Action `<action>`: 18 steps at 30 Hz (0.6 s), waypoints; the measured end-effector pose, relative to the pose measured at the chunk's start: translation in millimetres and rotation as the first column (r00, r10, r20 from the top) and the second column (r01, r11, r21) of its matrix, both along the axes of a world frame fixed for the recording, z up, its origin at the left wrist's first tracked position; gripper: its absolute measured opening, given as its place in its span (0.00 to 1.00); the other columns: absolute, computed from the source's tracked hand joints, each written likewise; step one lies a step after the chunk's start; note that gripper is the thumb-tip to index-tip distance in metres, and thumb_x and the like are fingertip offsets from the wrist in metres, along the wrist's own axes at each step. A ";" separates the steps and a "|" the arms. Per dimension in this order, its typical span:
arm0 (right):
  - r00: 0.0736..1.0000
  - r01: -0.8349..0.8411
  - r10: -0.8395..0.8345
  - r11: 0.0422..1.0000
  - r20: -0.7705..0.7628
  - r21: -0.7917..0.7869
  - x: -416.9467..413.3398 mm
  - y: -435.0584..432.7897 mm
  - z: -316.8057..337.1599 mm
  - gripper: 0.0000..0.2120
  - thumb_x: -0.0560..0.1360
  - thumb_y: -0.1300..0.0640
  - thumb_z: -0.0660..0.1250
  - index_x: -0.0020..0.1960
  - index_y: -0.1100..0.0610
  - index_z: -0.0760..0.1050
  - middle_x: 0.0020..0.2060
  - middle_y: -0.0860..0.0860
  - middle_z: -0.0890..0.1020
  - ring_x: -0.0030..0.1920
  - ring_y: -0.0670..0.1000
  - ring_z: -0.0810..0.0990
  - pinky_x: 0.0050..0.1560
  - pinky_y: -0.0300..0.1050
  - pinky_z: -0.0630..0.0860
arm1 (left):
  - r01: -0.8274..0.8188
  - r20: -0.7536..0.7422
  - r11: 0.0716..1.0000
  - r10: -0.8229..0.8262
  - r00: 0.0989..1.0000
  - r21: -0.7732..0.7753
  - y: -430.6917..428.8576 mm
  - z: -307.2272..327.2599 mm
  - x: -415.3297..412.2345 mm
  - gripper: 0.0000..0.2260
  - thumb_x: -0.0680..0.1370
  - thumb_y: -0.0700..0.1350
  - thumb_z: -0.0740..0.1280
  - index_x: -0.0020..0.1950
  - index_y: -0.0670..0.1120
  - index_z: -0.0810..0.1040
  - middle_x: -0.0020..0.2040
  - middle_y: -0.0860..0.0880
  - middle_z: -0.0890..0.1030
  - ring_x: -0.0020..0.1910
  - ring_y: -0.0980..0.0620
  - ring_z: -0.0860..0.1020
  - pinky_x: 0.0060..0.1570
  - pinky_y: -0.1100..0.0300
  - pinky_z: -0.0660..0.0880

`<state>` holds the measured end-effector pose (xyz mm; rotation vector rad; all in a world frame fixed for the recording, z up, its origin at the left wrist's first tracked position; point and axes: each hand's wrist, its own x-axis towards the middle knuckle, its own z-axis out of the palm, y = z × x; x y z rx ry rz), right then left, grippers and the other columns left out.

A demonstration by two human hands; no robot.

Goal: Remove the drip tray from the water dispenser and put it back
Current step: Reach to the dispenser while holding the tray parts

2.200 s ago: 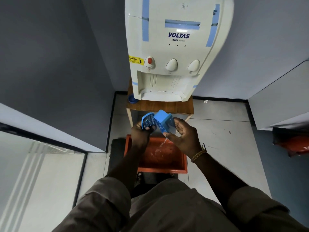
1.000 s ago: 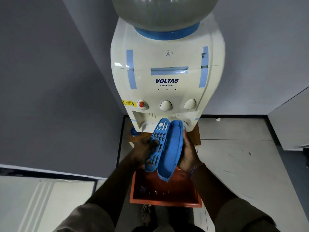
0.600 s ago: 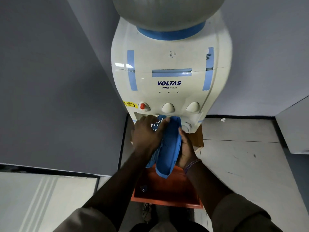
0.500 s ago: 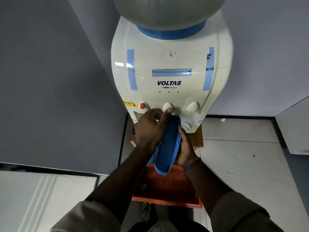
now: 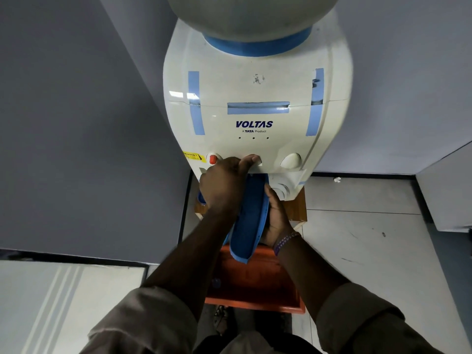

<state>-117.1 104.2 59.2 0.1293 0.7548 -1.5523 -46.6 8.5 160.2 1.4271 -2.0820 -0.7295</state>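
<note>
Tall white plastic water dispenser [image 5: 258,98] with blue stripes, standing on a small brown wooden stand [image 5: 298,205] at the far middle, against grey walls. Below and nearer, an orange plastic tub [image 5: 255,290] on the floor. Between the two, held above the tub and just below the dispenser's taps, the long blue plastic drip tray [image 5: 249,226], turned on edge, long axis running near to far, far end up against the dispenser's recess. Left hand [image 5: 224,185] curled over the tray's left side and top, fingertips reaching the middle tap; what lies under its palm hidden. Right hand [image 5: 275,218] cupped flat against the tray's right side, fingers partly closed around the rim. Both hands equally close; likely next, rolling the tray level and sliding it away into the recess.
</note>
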 end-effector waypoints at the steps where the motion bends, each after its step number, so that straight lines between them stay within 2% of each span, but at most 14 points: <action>1: 1.000 -0.003 0.003 1.000 0.003 -0.003 -0.1 0.1 0.1 0.23 0.75 0.38 0.61 0.54 0.52 0.86 0.52 0.58 0.86 0.51 0.60 0.83 0.49 0.55 0.80 | -0.001 0.009 1.000 0.001 1.000 -0.009 0.3 1.0 -0.8 0.27 0.76 0.71 0.62 0.45 0.50 0.88 0.39 0.46 0.87 0.42 0.42 0.84 0.45 0.47 0.81; 3: 1.000 -0.015 0.015 1.000 0.001 -0.003 -0.1 0.8 -1.3 0.23 0.75 0.37 0.62 0.55 0.52 0.86 0.52 0.58 0.86 0.52 0.60 0.82 0.49 0.55 0.80 | -0.004 0.034 1.000 0.004 0.999 -0.005 -0.3 -2.4 -1.4 0.28 0.76 0.71 0.61 0.45 0.50 0.88 0.40 0.45 0.87 0.42 0.41 0.84 0.46 0.47 0.82; 6: 1.000 -0.019 0.019 1.000 -0.020 0.010 0.7 1.1 -1.5 0.24 0.75 0.37 0.62 0.59 0.52 0.84 0.54 0.58 0.85 0.53 0.61 0.81 0.51 0.57 0.79 | 0.030 0.013 0.999 -0.031 0.999 0.030 -1.4 -3.1 0.6 0.28 0.76 0.72 0.61 0.39 0.48 0.84 0.35 0.47 0.85 0.40 0.42 0.83 0.43 0.50 0.81; 10: 1.000 -0.024 0.024 1.000 -0.012 -0.013 1.7 -0.6 -2.8 0.27 0.77 0.38 0.62 0.68 0.53 0.77 0.60 0.59 0.83 0.60 0.62 0.79 0.58 0.60 0.76 | 0.138 -0.029 0.990 -0.137 0.990 0.037 3.4 -6.7 17.9 0.21 0.80 0.66 0.63 0.33 0.54 0.74 0.27 0.54 0.74 0.33 0.52 0.78 0.32 0.60 0.66; 12: 1.000 -0.031 0.031 0.999 0.004 -0.024 1.4 -1.1 -2.1 0.29 0.78 0.38 0.61 0.73 0.54 0.72 0.63 0.60 0.80 0.62 0.62 0.78 0.61 0.60 0.74 | 0.043 -0.098 0.997 -0.037 0.995 0.063 6.7 -20.5 35.6 0.21 0.81 0.64 0.63 0.33 0.55 0.73 0.29 0.54 0.75 0.31 0.56 0.76 0.32 0.60 0.68; 14: 0.999 -0.045 0.046 0.998 0.025 -0.037 1.5 0.2 1.7 0.29 0.79 0.39 0.58 0.73 0.55 0.72 0.63 0.60 0.81 0.60 0.62 0.80 0.59 0.60 0.77 | -0.089 -0.131 0.984 0.109 0.985 0.153 7.1 -36.8 51.2 0.17 0.81 0.63 0.64 0.43 0.52 0.79 0.37 0.54 0.79 0.37 0.53 0.81 0.37 0.57 0.74; 15: 0.998 -0.054 0.055 0.998 0.030 -0.037 1.8 2.4 2.9 0.28 0.80 0.39 0.57 0.71 0.55 0.74 0.62 0.60 0.82 0.58 0.61 0.82 0.57 0.59 0.79 | -0.099 -0.116 0.947 0.140 0.983 0.306 5.6 -46.9 58.9 0.17 0.81 0.60 0.65 0.51 0.47 0.80 0.41 0.52 0.80 0.40 0.53 0.83 0.37 0.59 0.74; 16: 0.997 -0.061 0.063 0.997 0.036 -0.041 2.1 4.6 1.6 0.27 0.81 0.39 0.55 0.70 0.56 0.75 0.61 0.61 0.82 0.57 0.61 0.83 0.56 0.59 0.80 | -0.031 -0.153 0.844 0.133 0.979 0.535 3.6 -57.1 65.7 0.18 0.82 0.57 0.66 0.59 0.44 0.80 0.45 0.50 0.83 0.41 0.54 0.84 0.37 0.60 0.77; 17: 0.996 -0.073 0.075 0.996 0.044 -0.048 2.3 8.2 1.9 0.28 0.81 0.39 0.55 0.69 0.56 0.75 0.61 0.61 0.82 0.57 0.61 0.83 0.56 0.59 0.79 | 0.123 -0.251 0.653 0.107 0.962 0.747 3.5 -68.6 72.5 0.20 0.82 0.56 0.67 0.65 0.42 0.79 0.51 0.45 0.85 0.44 0.54 0.86 0.41 0.61 0.80; 18: 0.996 -0.081 0.083 0.996 0.040 -0.044 2.5 11.6 0.8 0.28 0.81 0.39 0.55 0.70 0.57 0.75 0.62 0.62 0.82 0.58 0.62 0.82 0.57 0.59 0.79 | 0.265 -0.335 0.446 0.085 0.938 0.855 4.0 -80.3 80.9 0.23 0.81 0.57 0.68 0.68 0.42 0.78 0.60 0.39 0.85 0.52 0.50 0.86 0.52 0.55 0.83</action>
